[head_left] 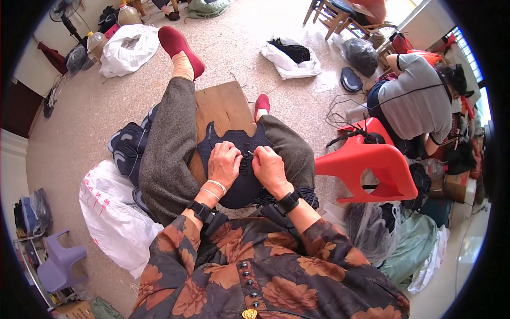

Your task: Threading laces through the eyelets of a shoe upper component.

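A dark navy fabric piece point(234, 137) with cut-out edges lies over my lap and the wooden board point(223, 103) between my legs. My left hand point(224, 162) is closed on its left side, fingers bent and pressed to the cloth. Close by on the right, my right hand point(270, 167) pinches something thin and light-coloured, too small to name exactly, just above the cloth. Dark cords point(245, 166) run across the piece between both hands. A bundle of dark strands point(297, 196) hangs beside my right wrist.
A red plastic stool point(390, 173) stands at my right, with a person in a grey shirt point(411, 98) bent over beyond it. White bags point(114, 207) and dark padded items point(130, 146) lie at my left. Farther off is an open white bag of black strands point(291, 58).
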The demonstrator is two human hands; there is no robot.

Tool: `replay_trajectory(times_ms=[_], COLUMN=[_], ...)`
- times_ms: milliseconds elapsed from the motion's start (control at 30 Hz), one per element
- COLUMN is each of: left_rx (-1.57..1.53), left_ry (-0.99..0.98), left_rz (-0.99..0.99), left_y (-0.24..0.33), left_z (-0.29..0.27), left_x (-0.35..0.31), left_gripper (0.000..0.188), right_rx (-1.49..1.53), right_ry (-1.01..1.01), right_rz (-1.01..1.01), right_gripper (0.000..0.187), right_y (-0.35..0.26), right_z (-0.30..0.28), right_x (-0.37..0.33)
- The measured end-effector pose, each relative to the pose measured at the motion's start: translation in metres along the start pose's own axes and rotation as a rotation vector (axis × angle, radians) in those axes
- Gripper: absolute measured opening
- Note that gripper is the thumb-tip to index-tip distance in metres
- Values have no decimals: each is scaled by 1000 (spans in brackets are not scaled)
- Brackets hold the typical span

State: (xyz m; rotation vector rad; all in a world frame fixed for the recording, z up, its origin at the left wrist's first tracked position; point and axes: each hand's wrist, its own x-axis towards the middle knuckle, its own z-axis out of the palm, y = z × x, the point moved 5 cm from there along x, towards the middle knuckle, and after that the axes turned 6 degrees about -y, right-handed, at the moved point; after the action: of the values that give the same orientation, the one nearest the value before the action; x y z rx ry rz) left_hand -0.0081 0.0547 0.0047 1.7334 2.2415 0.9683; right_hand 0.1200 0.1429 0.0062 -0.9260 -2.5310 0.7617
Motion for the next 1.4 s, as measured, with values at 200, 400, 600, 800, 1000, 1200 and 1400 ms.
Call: replay_trajectory(times_ms=[200,400,600,800,1000,1200,1400], left_rx=[27,9,-6,-22,-44,-42,161], left_ry=[24,-41,-127,-140,-71,-113,-156], left_rz=[-17,-37,-54,-90,-111,-164,-65], left_y=[1,-3,-6,-8,-12,-14,-11], left_z=[1,0,1,-1,3,7,8], left_x=[1,5,12,13,16,22,34], left_gripper=[27,33,34,31,21,15,9], right_rx=[-58,-76,-2,51,201,366,326], right_ry=[9,-54,-74,-46,105,16,153], right_rz=[29,-9,-133,-165,-62,-21,-165], right_gripper=[12,9,3,1,5,8,13], right_y=[0,1,7,6,9,9,6], right_z=[5,3,-1,6,5,3,8], right_x=[4,12,24,31,29,31,23])
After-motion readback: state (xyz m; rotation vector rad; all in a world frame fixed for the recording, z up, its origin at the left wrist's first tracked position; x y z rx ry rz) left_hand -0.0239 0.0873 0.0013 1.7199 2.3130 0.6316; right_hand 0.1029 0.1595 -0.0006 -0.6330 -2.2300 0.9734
